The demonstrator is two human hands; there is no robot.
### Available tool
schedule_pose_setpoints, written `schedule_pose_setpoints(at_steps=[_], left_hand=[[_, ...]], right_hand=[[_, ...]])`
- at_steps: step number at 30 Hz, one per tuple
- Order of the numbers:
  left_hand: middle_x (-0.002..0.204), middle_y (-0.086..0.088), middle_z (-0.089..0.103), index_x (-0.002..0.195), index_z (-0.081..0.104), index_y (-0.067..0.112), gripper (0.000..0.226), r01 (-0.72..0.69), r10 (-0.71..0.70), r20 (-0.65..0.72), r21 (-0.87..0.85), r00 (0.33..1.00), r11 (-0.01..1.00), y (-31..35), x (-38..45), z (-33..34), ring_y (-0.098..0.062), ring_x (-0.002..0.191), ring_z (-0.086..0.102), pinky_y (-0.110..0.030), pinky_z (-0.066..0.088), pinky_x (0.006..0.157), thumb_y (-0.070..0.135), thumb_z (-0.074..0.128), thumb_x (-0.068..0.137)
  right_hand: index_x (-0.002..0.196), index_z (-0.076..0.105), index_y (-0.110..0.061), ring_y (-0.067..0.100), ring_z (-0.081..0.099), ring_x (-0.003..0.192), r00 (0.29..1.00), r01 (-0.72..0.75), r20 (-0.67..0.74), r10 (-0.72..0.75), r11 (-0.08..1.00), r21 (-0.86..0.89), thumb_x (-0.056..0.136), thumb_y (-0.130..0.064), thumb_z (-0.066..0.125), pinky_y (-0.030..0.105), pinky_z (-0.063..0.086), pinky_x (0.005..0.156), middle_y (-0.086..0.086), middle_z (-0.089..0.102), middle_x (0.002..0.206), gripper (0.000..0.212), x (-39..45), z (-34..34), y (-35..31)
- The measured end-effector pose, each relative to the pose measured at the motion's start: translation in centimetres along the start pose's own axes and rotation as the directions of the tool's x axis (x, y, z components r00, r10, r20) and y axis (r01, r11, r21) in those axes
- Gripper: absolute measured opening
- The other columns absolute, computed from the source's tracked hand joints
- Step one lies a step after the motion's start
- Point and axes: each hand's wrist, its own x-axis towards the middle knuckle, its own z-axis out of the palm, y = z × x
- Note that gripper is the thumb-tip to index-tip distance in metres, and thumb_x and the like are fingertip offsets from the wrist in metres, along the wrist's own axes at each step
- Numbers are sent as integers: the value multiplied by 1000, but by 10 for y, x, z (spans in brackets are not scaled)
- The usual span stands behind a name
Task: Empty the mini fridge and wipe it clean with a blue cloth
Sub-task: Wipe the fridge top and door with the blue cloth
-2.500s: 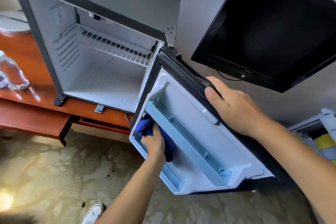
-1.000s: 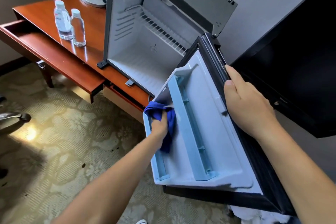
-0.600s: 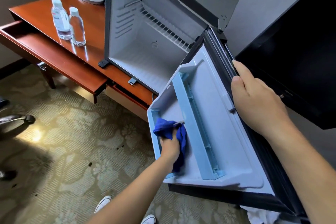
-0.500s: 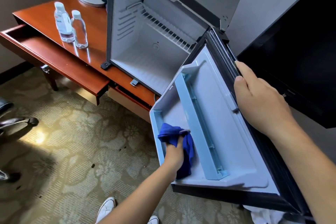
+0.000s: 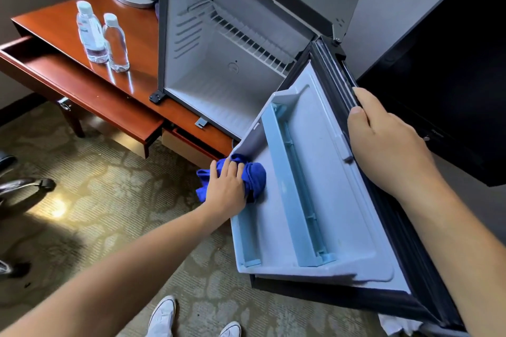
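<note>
**Op A:** Head view puts the blue cloth (image 5: 256, 176) at centre frame, bunched under my left hand (image 5: 226, 189), whose fingers are closed over it and press it into the upper corner of the door's lowest shelf (image 5: 247, 241). It looks soft and light; I judge it will crumple and follow corners easily, so a full-palm hold on the wad suits it best.

**Op B:** And the other hand?

**Op A:** My right hand (image 5: 383, 145) is clamped on the door's (image 5: 323, 172) outer edge, right of centre, fingers wrapped over the dark gasket. The door seems stiff plastic; I'd say it swings freely on its hinge, so that edge is the place to brace it.

**Op B:** The mini fridge (image 5: 232, 44) itself?

**Op A:** Upper centre, open, nothing inside but a wire rack (image 5: 246, 35).

**Op B:** Any writing?

**Op A:** A sticker on the inner wall, upper centre, too small to read. Two water bottles (image 5: 102, 38) stand on the desk (image 5: 131, 90), upper left; their labels are unreadable too.
</note>
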Motion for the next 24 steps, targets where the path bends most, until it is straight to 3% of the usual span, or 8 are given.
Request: schedule_pose_setpoints(at_steps=[4,7,10,13,16,19,22,24], left_hand=[[152,-6,46,146,51,9,66,-149,143,57,102,988,984,-10,4,-4,-38,155,9,-61,1,123,46,51,91],[117,-2,68,111,72,9,59,-338,333,79,61,940,939,-17,-9,-8,-27,139,38,-51,10,123,55,56,79],[92,-2,69,91,75,10,64,-453,448,84,54,890,890,-7,-43,-3,-22,112,55,-42,18,117,63,45,72],[91,-6,68,88,73,10,55,-506,511,87,-72,855,860,11,-84,14,-24,109,59,-40,15,117,55,45,73],[105,-4,68,95,67,10,39,-341,400,49,-433,915,834,10,-107,17,-21,114,57,-40,20,120,41,59,75],[95,-8,73,94,68,7,38,8,268,139,-899,953,438,-6,-125,8,-23,94,68,-41,52,92,34,73,68],[83,-2,78,83,75,18,19,179,-38,177,-981,984,76,-27,-138,4,-14,80,72,-30,58,71,26,75,65],[87,-5,79,89,76,18,15,211,-311,234,-972,921,-108,-49,-123,6,-21,86,75,-31,59,73,12,74,75]], right_hand=[[147,24,-54,40,49,120,1000,-3,-19,3,1000,-30,101,-49,20,54,36,99,9,56,131,47,0,-1,-1],[147,25,-52,41,49,117,1000,-7,-31,6,999,-40,101,-48,20,54,36,99,12,56,130,46,0,1,-5],[147,27,-51,38,49,110,999,-7,-44,5,999,-35,101,-48,20,54,37,97,12,57,128,46,-1,2,-8],[145,29,-50,35,48,106,999,-10,-50,9,1000,-23,100,-47,21,51,37,94,10,58,124,46,-1,1,-8],[143,30,-51,38,49,110,999,-17,-39,17,1000,-4,99,-48,21,52,38,97,10,58,128,44,-3,0,-10],[147,29,-51,40,50,123,999,-27,-25,27,1000,8,99,-50,21,54,38,104,10,57,136,48,-5,-1,-13],[142,29,-53,39,50,121,1000,-20,-24,20,999,28,99,-50,22,53,38,101,9,58,132,43,-6,-3,-11],[135,30,-55,36,48,108,1000,-8,-24,9,999,43,99,-49,23,50,38,94,8,57,117,36,-6,-4,-10]])
